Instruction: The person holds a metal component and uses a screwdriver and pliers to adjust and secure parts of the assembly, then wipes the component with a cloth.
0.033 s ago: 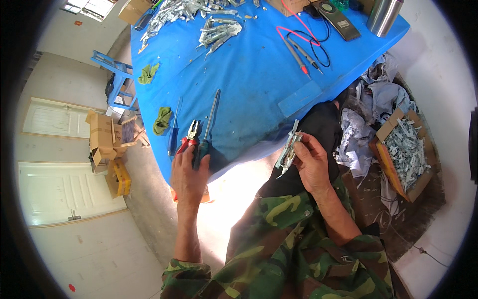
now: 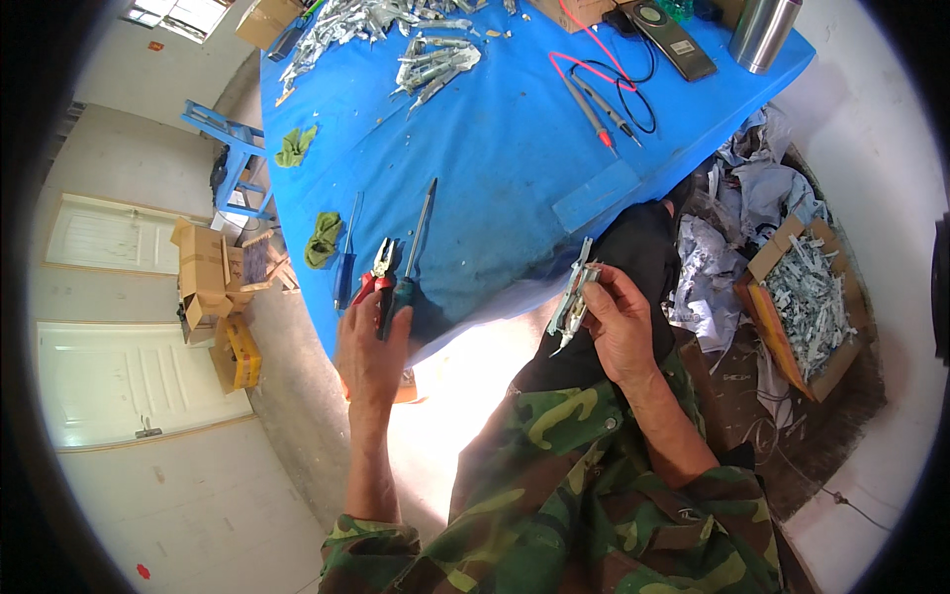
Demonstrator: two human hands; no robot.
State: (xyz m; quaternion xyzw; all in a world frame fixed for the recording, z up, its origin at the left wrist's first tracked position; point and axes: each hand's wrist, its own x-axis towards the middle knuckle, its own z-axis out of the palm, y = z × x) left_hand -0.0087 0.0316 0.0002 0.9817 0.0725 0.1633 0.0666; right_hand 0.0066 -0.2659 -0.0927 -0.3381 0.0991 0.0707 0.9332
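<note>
My left hand [image 2: 369,346] is at the table's near left edge, its fingers and thumb around the handles of red-handled pliers [image 2: 384,261]. The pliers lie on the blue cloth, jaws pointing away from me. Just right of them lies a long screwdriver [image 2: 420,230] with a dark teal handle, close to my thumb. A smaller blue-handled screwdriver [image 2: 345,265] is on their left. My right hand [image 2: 621,325] pinches a narrow, silvery, torn-looking metal piece [image 2: 571,306] over my lap; its exact kind is unclear. Part of it is hidden behind my fingers.
Similar silvery pieces [image 2: 435,67] are heaped on the blue-covered table [image 2: 495,139]. Test probes [image 2: 594,117], a dark handheld meter [image 2: 673,42] and a steel flask [image 2: 764,36] lie or stand far right. Green cloth scraps [image 2: 323,241] lie left. A scrap-filled box [image 2: 777,322] stands right.
My left hand has shifted slightly toward me, and its thumb has moved down beside the long screwdriver's handle. My right hand and the metal piece stay put.
</note>
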